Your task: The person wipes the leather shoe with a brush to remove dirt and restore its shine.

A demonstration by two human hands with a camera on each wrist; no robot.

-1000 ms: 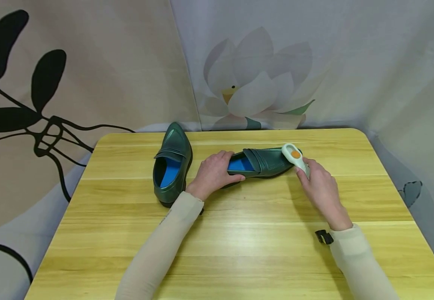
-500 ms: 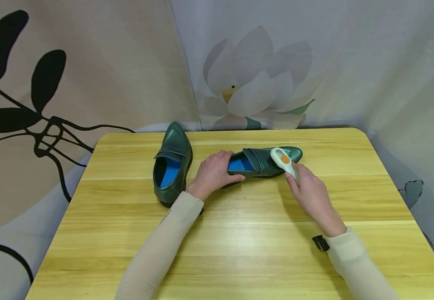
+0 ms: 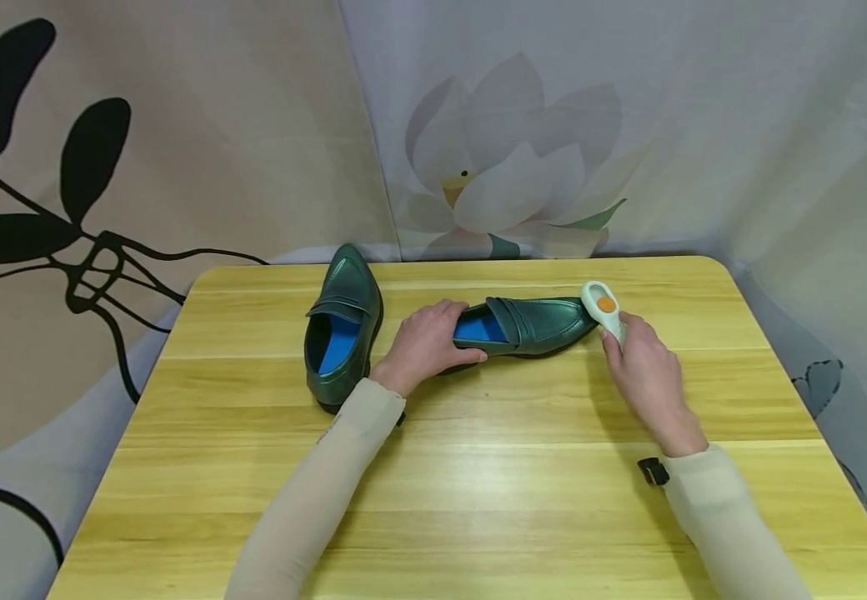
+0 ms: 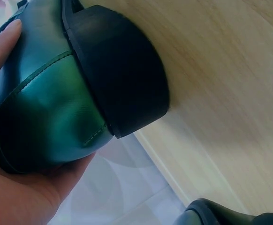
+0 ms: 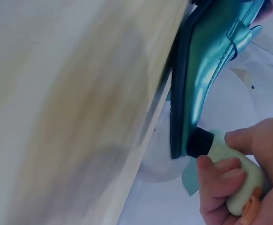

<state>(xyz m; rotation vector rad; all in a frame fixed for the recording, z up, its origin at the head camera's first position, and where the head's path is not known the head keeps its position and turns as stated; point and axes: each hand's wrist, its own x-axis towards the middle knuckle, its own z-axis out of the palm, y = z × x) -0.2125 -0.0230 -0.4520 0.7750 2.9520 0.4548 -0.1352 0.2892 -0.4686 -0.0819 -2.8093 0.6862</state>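
A dark green loafer point(image 3: 553, 323) with a blue insole lies sideways on the table, its toe pointing right. Around its heel curls my left hand point(image 3: 424, 342); the left wrist view shows thumb and fingers on either side of the green heel point(image 4: 47, 108), above the black sole block. My right hand point(image 3: 647, 375) grips a small shoe brush point(image 3: 601, 302) with a pale handle and an orange spot. In the right wrist view the brush's dark bristle head point(image 5: 200, 143) is right at the loafer's toe tip. The palm hides part of the handle.
The matching green loafer point(image 3: 354, 283) stands to the left, toe toward the back, close beside my left wrist. Both are on a light wooden table point(image 3: 478, 500). A printed curtain point(image 3: 523, 125) hangs right behind the table's back edge.
My right hand moved the brush left from near the toe over the loafer's upper, then back right to the toe tip. My left hand and both loafers have stayed in place.
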